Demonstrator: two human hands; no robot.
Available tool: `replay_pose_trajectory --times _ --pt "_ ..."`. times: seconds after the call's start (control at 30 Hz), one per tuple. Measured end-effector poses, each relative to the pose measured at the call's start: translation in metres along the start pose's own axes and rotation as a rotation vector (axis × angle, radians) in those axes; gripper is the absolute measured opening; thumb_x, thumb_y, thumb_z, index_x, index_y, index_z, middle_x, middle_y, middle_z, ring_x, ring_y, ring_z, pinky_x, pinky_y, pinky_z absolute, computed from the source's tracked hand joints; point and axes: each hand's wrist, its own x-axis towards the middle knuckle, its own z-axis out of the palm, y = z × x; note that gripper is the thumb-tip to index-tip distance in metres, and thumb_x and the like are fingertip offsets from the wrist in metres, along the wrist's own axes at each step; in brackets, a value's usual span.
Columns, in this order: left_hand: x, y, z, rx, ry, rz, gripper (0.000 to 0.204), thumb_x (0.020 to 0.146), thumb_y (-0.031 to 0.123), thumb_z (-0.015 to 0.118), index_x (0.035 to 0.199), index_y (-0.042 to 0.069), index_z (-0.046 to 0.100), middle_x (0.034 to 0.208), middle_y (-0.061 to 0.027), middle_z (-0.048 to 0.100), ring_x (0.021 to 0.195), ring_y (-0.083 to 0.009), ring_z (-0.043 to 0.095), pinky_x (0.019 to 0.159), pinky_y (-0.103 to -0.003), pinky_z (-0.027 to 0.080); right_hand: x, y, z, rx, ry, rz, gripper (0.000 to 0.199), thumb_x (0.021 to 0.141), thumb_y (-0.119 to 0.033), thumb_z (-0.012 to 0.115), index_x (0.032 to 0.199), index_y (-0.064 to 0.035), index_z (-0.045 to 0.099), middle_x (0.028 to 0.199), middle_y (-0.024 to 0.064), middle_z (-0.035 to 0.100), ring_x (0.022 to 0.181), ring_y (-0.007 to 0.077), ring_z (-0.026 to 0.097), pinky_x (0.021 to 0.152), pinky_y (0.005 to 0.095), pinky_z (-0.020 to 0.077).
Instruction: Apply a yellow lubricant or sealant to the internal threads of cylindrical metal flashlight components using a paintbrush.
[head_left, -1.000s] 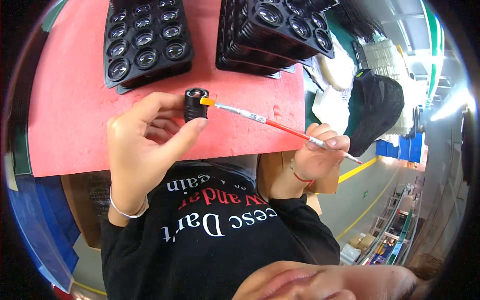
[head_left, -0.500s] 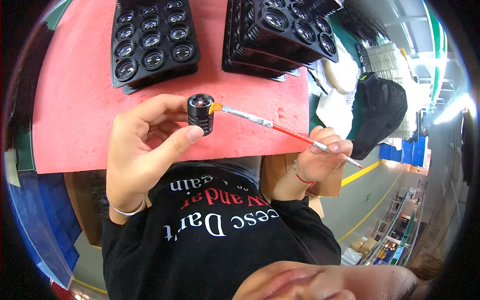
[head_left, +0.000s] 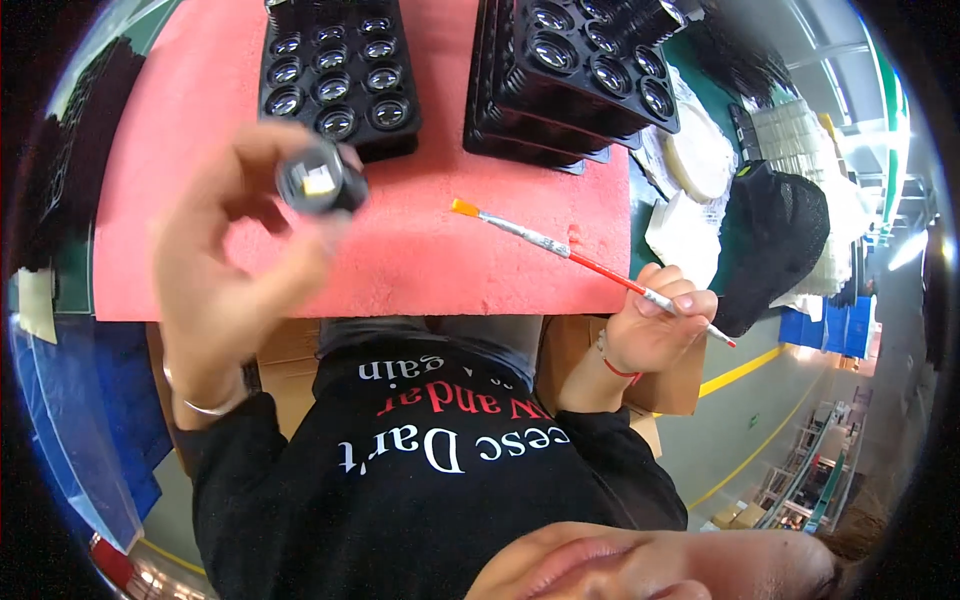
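Observation:
My left hand point(head_left: 225, 230) grips a short black lens barrel point(head_left: 322, 180) between thumb and fingers, over the left part of the pink foam mat point(head_left: 420, 270). The barrel is tilted so one round end shows, with a pale reflection in the glass; motion blurs hand and barrel. My right hand point(head_left: 662, 315) is closed round the red handle of a slim paintbrush point(head_left: 565, 250) near the mat's right edge. The brush's orange bristles point left, apart from the barrel.
Behind the left hand stands a black tray point(head_left: 365, 135) of round lenses. Stacked black lens trays point(head_left: 560, 95) are at the back right. Beyond the mat's right edge lie white wrappings point(head_left: 690, 235) and a black mesh item point(head_left: 775, 235). A cardboard box point(head_left: 680, 380) sits below the right hand.
My left hand has moved left and up with the lens barrel, tilting it. The bristles, formerly at the barrel's rim, are now apart from it. My right hand has hardly moved.

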Motion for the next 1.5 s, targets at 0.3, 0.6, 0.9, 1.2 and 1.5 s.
replay_pose_trajectory --times 0.3,0.6,0.9,1.2,1.5 --pt "0.097 -0.038 -0.011 0.481 -0.074 0.151 0.030 0.072 0.016 0.066 0.094 -0.002 0.057 0.069 0.0029 0.053 0.057 -0.0017 0.037 0.050 -0.016 0.030 -0.001 -0.001 0.001 -0.019 -0.047 -0.017 0.025 0.090 -0.028 0.035 0.081 -0.0057 0.041 0.057 0.0043 0.044 0.052 0.0107 0.036 0.046 0.0227 0.0267" --pt "0.114 -0.031 0.012 0.624 -0.141 0.025 0.030 0.074 0.024 0.062 0.084 -0.004 0.057 0.054 -0.0012 0.050 0.050 -0.0045 0.041 0.048 -0.022 0.032 0.000 -0.003 0.000 -0.054 -0.054 -0.018 0.026 0.090 -0.029 0.036 0.081 -0.0052 0.042 0.055 0.0048 0.042 0.048 0.0112 0.036 0.045 0.0229 0.0276" --pt "0.118 -0.046 0.009 0.628 -0.060 0.145 0.030 0.073 0.025 0.063 0.080 -0.003 0.058 0.055 -0.0027 0.053 0.051 -0.0060 0.045 0.050 -0.023 0.035 0.000 -0.002 0.000 -0.047 -0.037 -0.029 0.027 0.090 -0.028 0.037 0.080 -0.0045 0.044 0.054 0.0041 0.041 0.047 0.0113 0.037 0.045 0.0228 0.0289" --pt "0.113 -0.038 0.006 0.729 -0.080 0.029 0.035 0.069 0.031 0.063 0.086 0.001 0.062 0.071 -0.0118 0.062 0.065 -0.0223 0.060 0.060 -0.029 0.044 -0.001 -0.002 -0.002 -0.037 -0.036 -0.041 0.027 0.090 -0.028 0.037 0.081 -0.0038 0.045 0.052 0.0052 0.042 0.047 0.0119 0.039 0.044 0.0229 0.0302" --pt "0.110 0.044 0.027 0.868 -0.009 0.106 0.029 0.072 0.034 0.062 0.083 0.008 0.062 0.056 -0.0020 0.049 0.053 -0.0093 0.046 0.052 -0.024 0.036 0.000 -0.002 -0.004 -0.059 -0.042 -0.059 0.026 0.090 -0.027 0.037 0.081 -0.0035 0.045 0.053 0.0071 0.045 0.045 0.0130 0.040 0.043 0.0236 0.0320"
